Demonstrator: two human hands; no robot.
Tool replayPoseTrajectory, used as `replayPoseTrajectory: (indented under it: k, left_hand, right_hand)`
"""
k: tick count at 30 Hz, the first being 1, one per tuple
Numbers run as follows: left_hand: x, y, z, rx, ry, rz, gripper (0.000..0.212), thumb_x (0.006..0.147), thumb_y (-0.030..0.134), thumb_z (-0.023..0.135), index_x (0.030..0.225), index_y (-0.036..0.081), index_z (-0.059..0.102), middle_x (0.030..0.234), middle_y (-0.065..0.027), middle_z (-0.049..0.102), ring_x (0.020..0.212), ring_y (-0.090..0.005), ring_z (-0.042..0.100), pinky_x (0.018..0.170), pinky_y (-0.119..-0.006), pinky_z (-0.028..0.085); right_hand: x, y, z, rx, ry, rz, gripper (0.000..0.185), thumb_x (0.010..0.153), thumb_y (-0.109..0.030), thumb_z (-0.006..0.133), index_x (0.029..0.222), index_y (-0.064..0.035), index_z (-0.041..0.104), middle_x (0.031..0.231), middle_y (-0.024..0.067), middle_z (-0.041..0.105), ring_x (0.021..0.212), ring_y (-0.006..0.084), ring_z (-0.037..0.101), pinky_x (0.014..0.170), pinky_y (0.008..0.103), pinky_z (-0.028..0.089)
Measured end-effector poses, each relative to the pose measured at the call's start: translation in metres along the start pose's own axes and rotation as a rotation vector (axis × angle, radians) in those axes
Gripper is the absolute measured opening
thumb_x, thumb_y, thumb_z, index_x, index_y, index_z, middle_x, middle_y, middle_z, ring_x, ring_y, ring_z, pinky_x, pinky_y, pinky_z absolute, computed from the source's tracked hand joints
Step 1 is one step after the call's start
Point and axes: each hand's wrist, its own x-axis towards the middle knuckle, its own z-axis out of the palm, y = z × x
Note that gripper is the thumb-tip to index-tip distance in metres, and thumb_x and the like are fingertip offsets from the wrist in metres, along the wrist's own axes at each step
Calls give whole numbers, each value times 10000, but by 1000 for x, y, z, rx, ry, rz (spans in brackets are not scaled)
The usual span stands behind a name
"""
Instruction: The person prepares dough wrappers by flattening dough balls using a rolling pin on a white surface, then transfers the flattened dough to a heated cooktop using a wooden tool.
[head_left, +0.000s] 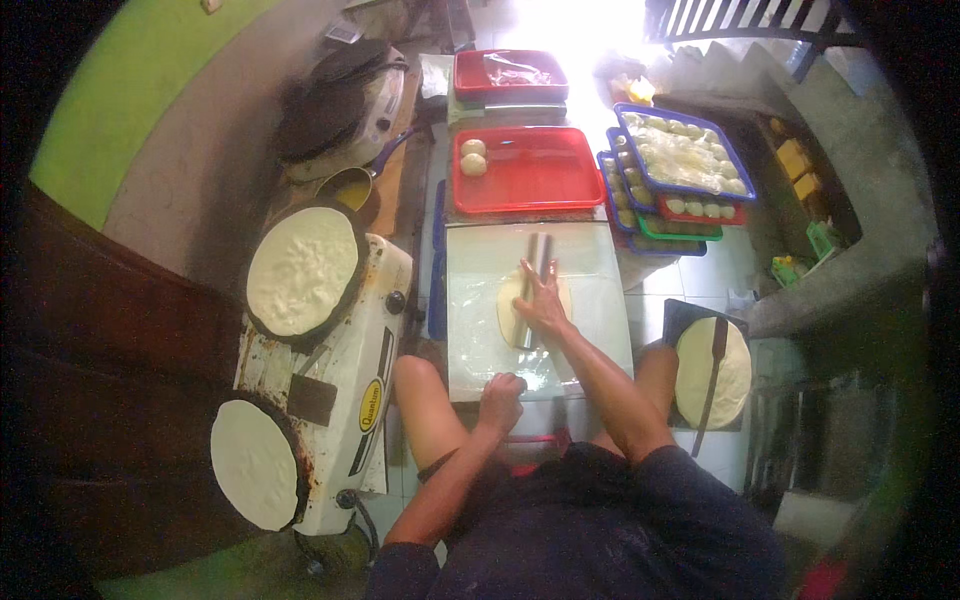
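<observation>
My right hand (546, 306) lies over a metal rolling pin (541, 251), fingers spread across it. Beneath the pin is a flattened oval of dough (508, 309) on a pale, shiny work board (472, 292). My left hand (500, 403) is curled into a fist at the board's front edge, apart from the dough; a small dark patch shows by its fingers, and I cannot tell whether it holds anything. Beyond the board, a red tray (532, 176) carries two dough balls (473, 157) in its left corner.
At left, a Quantum-branded stove (386, 300) bears two griddles with flatbreads (304, 270). Behind it stands a pan of yellow liquid (352, 196). Stacked trays of dough balls (686, 154) are at right. Lower right, a long spatula (712, 375) lies across a flatbread (735, 375).
</observation>
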Motion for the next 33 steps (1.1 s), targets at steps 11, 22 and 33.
replayPoseTrajectory:
  k: [11,22,33]
  left_hand:
    - [-2,4,3,28,43,22,204,670,-30,550,807,90,642,842,-110,595,871,-319,565,768,-431,458]
    - [8,4,-1,46,-66,40,239,633,-17,602,855,64,635,883,-126,607,911,-326,574,797,-423,467]
    - [4,9,1,-122,6,21,211,661,-27,560,842,54,633,894,-139,596,908,-339,566,788,-443,464]
  right_hand:
    - [-25,-23,-9,-222,92,-13,362,858,-254,565,1207,-217,650,1560,241,9,1445,420,20,1153,561,96]
    - [-12,0,-11,-536,151,-68,228,885,-257,529,1018,-145,676,832,95,649,916,246,624,973,486,397]
    - [41,17,-5,-36,144,-35,805,786,-168,585,1488,-63,205,1537,247,164,1426,373,189,1132,503,250]
